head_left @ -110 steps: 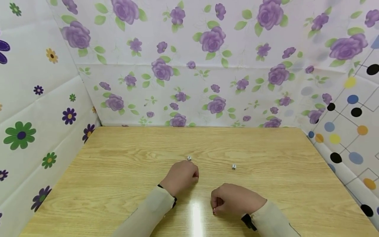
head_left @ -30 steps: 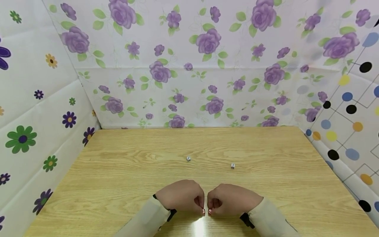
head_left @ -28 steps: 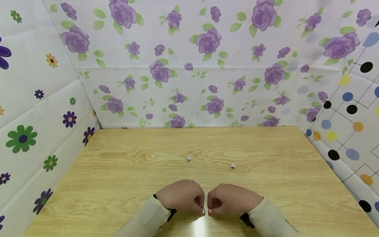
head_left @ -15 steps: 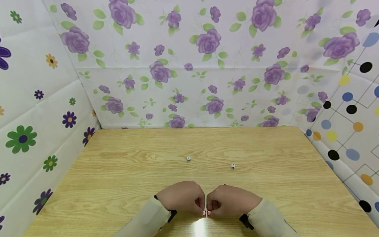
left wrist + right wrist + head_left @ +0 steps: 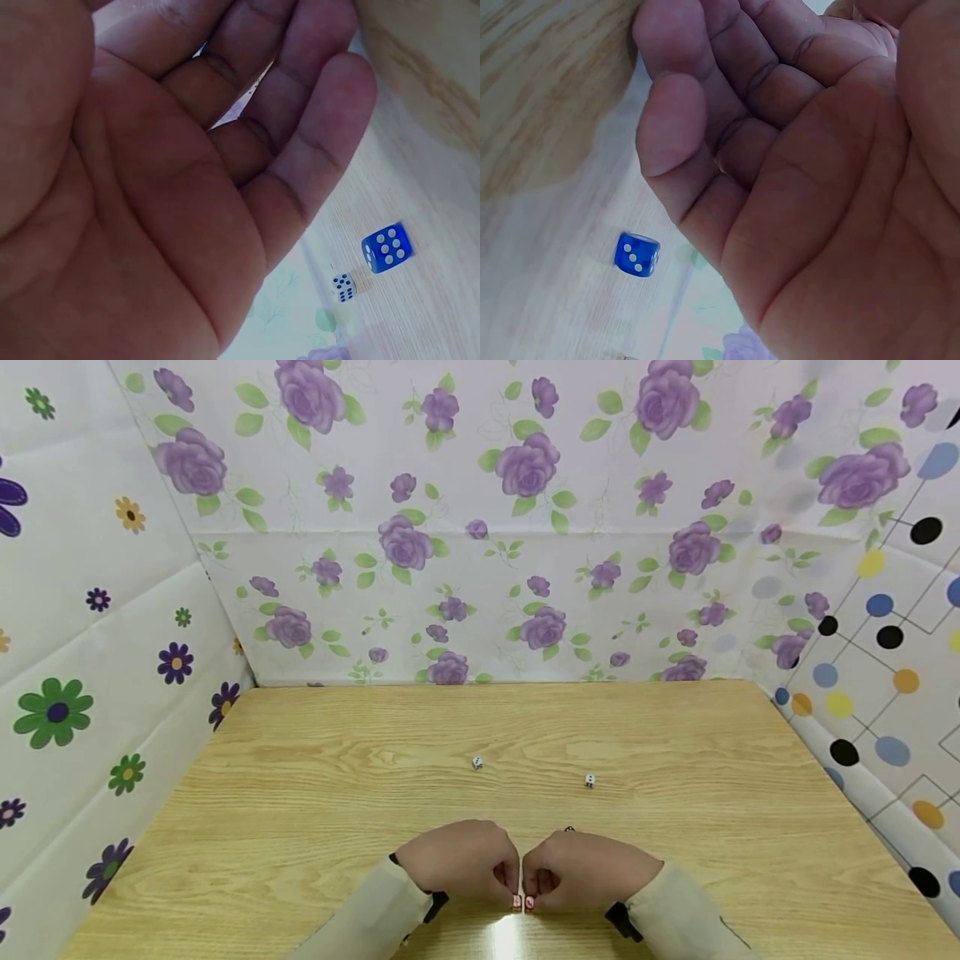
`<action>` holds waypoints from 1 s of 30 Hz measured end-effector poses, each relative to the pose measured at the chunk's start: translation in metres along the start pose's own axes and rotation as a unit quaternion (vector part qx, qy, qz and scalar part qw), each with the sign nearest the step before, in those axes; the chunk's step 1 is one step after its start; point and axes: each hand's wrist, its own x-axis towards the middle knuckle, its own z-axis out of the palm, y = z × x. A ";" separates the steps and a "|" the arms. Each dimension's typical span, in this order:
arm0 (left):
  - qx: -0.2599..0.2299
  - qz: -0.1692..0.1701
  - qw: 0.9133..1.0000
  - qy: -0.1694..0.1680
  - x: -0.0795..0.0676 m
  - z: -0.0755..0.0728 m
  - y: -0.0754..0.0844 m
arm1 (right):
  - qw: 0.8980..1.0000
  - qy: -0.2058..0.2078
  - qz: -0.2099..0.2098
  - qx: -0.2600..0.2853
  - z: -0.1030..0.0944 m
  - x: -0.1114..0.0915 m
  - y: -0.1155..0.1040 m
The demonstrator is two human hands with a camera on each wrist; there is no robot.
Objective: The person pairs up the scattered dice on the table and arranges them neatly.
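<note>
My left hand (image 5: 463, 862) pinches a small red die (image 5: 517, 902) between thumb and fingertips, low over the near part of the table. Right beside it, my right hand (image 5: 588, 867) pinches a second red die (image 5: 529, 903). Only a narrow gap separates the two dice. Each palm faces its own wrist camera, which hides the pinching fingertips there. A blue die (image 5: 387, 247) lies past the little finger in the left wrist view, with a white die (image 5: 343, 287) close to it. Another blue die (image 5: 637, 255) shows in the right wrist view.
Two white dice stand farther back on the wooden table (image 5: 337, 810): one left of centre (image 5: 477, 763), one right (image 5: 590, 781). A small dark object (image 5: 570, 830) peeks out behind my right hand. Flowered cloth (image 5: 480, 568) rises along the back edge, with patterned cloth on both sides.
Since the oldest frame my left hand has come back toward me and rightward, beside the right hand. In the last second both hands eased slightly closer together, uncovering a dark object behind the right.
</note>
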 end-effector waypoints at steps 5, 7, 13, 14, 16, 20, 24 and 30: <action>-0.001 0.000 1.000 0.000 0.001 0.001 0.001 | 1.000 0.002 -0.002 -0.007 0.001 0.000 -0.001; -0.003 0.001 1.000 -0.002 0.001 0.001 0.000 | 1.000 0.002 -0.003 -0.009 0.001 0.000 0.000; -0.009 -0.002 1.000 -0.008 0.001 0.002 0.000 | 1.000 0.003 -0.002 -0.008 0.003 0.001 0.001; -0.010 -0.003 1.000 -0.008 0.001 0.002 0.000 | 1.000 0.003 -0.002 -0.007 0.003 0.001 0.001; -0.010 -0.003 1.000 -0.009 0.002 0.002 0.000 | 1.000 0.003 -0.003 -0.007 0.003 0.001 0.001; -0.008 -0.001 1.000 -0.008 0.003 0.002 -0.001 | 1.000 0.005 -0.002 -0.007 0.003 0.001 0.000; -0.007 -0.001 1.000 -0.008 0.003 0.003 -0.001 | 1.000 0.007 0.000 -0.007 0.003 0.001 0.000; -0.002 -0.007 1.000 -0.008 0.002 0.004 -0.002 | 1.000 0.007 -0.001 -0.004 0.003 0.001 0.000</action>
